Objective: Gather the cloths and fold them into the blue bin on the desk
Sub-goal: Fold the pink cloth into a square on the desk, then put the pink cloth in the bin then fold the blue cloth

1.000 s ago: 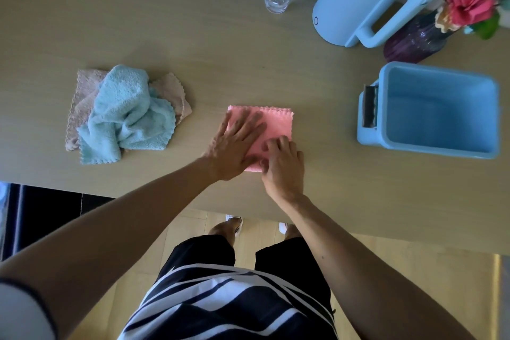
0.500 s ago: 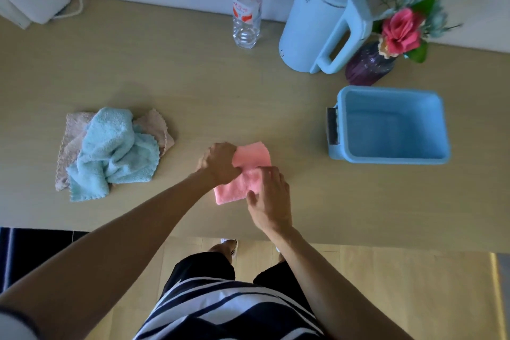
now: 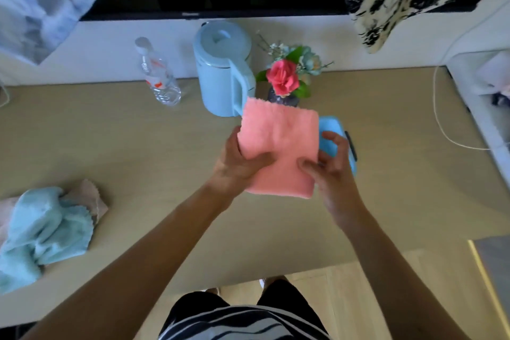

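Observation:
A folded pink cloth [image 3: 278, 143] is held up in the air over the desk, covering most of the blue bin [image 3: 329, 132] behind it. My left hand [image 3: 240, 165] grips the cloth's left edge with the thumb on top. My right hand [image 3: 329, 163] holds its lower right corner, fingers spread over the bin's rim. A crumpled light blue cloth [image 3: 41, 232] lies on a beige cloth [image 3: 91, 196] at the desk's left edge.
At the back of the desk [image 3: 138, 141] stand a clear water bottle [image 3: 160, 77], a light blue kettle [image 3: 223, 69] and a dark vase with a pink rose [image 3: 284, 80]. A white cable [image 3: 441, 124] trails at the right. A dark screen hangs above.
The pink cloth has been lifted off the desk and carried right, over the blue bin. Both hands moved with it. The camera tilted up.

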The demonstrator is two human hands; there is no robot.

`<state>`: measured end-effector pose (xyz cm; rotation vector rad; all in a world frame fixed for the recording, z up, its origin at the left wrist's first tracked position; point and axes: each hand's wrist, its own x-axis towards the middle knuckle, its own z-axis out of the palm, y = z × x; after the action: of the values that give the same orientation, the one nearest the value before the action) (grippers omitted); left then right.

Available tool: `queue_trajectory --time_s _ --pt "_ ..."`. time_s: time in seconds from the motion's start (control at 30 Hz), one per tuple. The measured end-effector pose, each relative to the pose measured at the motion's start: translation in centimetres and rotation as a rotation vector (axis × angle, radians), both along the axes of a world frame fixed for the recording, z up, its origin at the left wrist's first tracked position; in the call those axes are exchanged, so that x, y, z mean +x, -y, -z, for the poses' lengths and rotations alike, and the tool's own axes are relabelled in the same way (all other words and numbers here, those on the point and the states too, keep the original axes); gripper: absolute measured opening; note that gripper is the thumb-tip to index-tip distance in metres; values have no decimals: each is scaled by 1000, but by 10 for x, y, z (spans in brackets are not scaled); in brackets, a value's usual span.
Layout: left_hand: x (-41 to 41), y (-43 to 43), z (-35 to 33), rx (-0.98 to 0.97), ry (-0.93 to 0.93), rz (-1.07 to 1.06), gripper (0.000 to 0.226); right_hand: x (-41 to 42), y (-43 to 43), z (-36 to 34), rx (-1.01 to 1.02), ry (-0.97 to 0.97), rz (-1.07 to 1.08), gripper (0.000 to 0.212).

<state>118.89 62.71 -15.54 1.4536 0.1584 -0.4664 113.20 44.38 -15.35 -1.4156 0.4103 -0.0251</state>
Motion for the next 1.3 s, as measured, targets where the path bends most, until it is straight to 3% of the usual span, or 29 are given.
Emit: queue_trajectory --time_s 0.1,0.17,0.3,0.4,0.57,0.77,0.93,1.0,1.1,1.17,1.3 --pt "5 40 14 120 42 -41 60 9 54 -4 -413 -16 -61 55" --pt "6 57 28 206 129 -28 61 19 80 -1 -668 -34 -189 53" --pt "13 86 51 503 267 179 48 48 103 15 -1040 -111 -470 43" --pt "23 100 69 701 244 321 42 67 103 26 -1154 -196 -597 44" --pt "32 118 93 853 125 451 61 83 97 54 -1286 -363 -877 45" --pt "35 136 111 973 49 571 73 79 92 89 -1402 -318 -882 31" --pt "35 147 122 992 21 608 73 87 87 97 -1519 -436 -927 39" --pt "36 148 125 1019 22 626 76 91 86 95 -1670 -357 -945 47" --pt "37 148 123 1180 92 640 77 97 88 94 -1879 -183 -989 56" --pt "37 147 120 1343 230 645 71 101 89 100 -1903 -138 -1067 53" --pt "42 148 127 1398 466 828 69 104 92 119 -1882 -228 -1143 51"
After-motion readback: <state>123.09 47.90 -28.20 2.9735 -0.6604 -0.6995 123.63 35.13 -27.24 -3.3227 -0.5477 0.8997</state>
